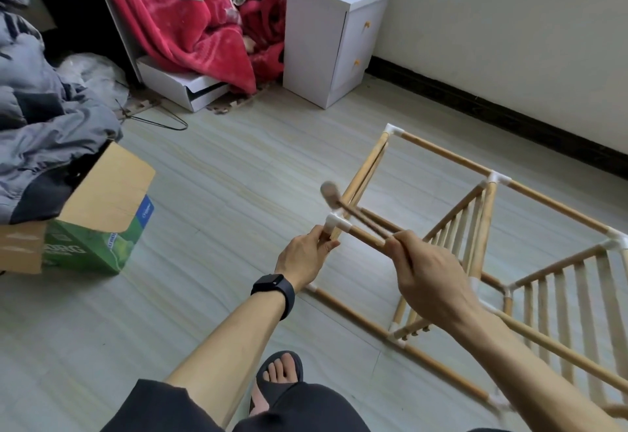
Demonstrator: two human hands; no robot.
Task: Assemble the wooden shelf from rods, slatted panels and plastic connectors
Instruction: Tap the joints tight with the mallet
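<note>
Presently, the white plastic connector [337, 224] at the near top corner of the shelf frame [489, 200] is pinched at its lower end between the left hand's [302, 258] thumb and fingertips. A small mallet [330, 193], its head blurred just above that connector, is gripped by the handle in the right hand's [424, 271] curled fingers. The frame is laid sideways on the floor [238, 176].

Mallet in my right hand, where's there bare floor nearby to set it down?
The mallet fits on the wide bare floor between the cardboard box and the shelf frame. A smaller strip runs between the white cabinet and the frame's far corner. Crowded: the clothes pile beside the box, and inside the frame.
</note>
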